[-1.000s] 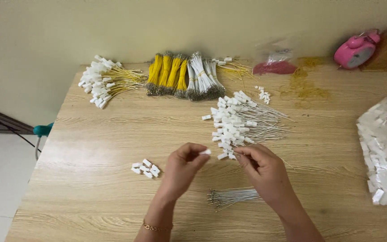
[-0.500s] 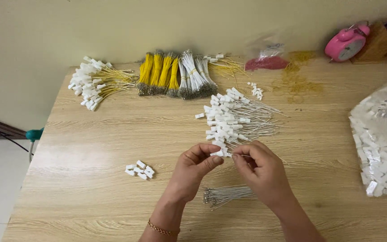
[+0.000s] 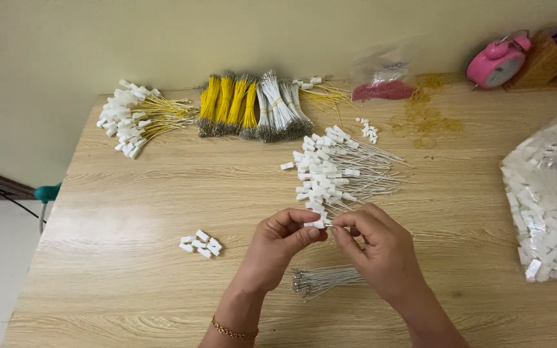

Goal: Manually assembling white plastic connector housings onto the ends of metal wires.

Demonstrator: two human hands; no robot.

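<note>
My left hand (image 3: 278, 248) pinches a small white plastic connector (image 3: 317, 224) between thumb and fingers. My right hand (image 3: 378, 248) meets it from the right, its fingertips closed on a thin white wire at the connector. Just beyond the hands lies a pile of white wires with connectors fitted (image 3: 333, 171). A small bundle of bare white wires (image 3: 323, 280) lies on the wooden table (image 3: 130, 206) under my hands. A few loose white connectors (image 3: 200, 245) sit to the left of my left hand.
At the back lie yellow wires with white connectors (image 3: 133, 116), yellow wire bundles (image 3: 230, 103) and white wire bundles (image 3: 278, 106). A clear bag of white connectors (image 3: 549, 206) is at the right edge. A pink alarm clock (image 3: 498, 61) and a bag of red bits (image 3: 381, 80) stand at the back right.
Both hands have stayed together in front of the pile, fingers shifting slightly around the connector and wire. The camera view has drifted a little to the left.
</note>
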